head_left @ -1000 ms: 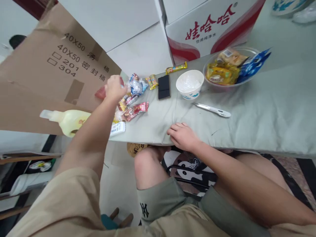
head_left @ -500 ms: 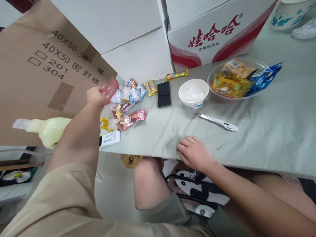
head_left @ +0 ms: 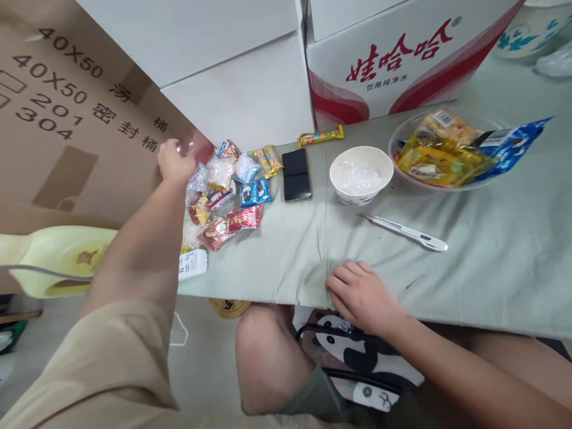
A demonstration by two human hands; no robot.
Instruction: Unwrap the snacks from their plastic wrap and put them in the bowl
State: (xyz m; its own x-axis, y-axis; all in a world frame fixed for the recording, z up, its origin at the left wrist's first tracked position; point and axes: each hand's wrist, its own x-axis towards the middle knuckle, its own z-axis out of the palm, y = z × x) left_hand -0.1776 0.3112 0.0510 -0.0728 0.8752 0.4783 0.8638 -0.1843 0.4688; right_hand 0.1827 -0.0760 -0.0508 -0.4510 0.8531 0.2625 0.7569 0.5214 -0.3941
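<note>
Soft, even, fairly bright light surrounds the faintly reflective phone (head_left: pixel 297 176). Left of it, glints dot the wrappers (head_left: pixel 221 173), and the left hand (head_left: pixel 177 161) looks slightly soft; farther left, the yellow bottle (head_left: pixel 84 257) appears stretched. Right of it, highlights fleck the clear plastic (head_left: pixel 361 174).

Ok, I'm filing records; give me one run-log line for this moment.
left hand: at red container; right hand: resting on table; wrapped snacks: beside left hand
</note>
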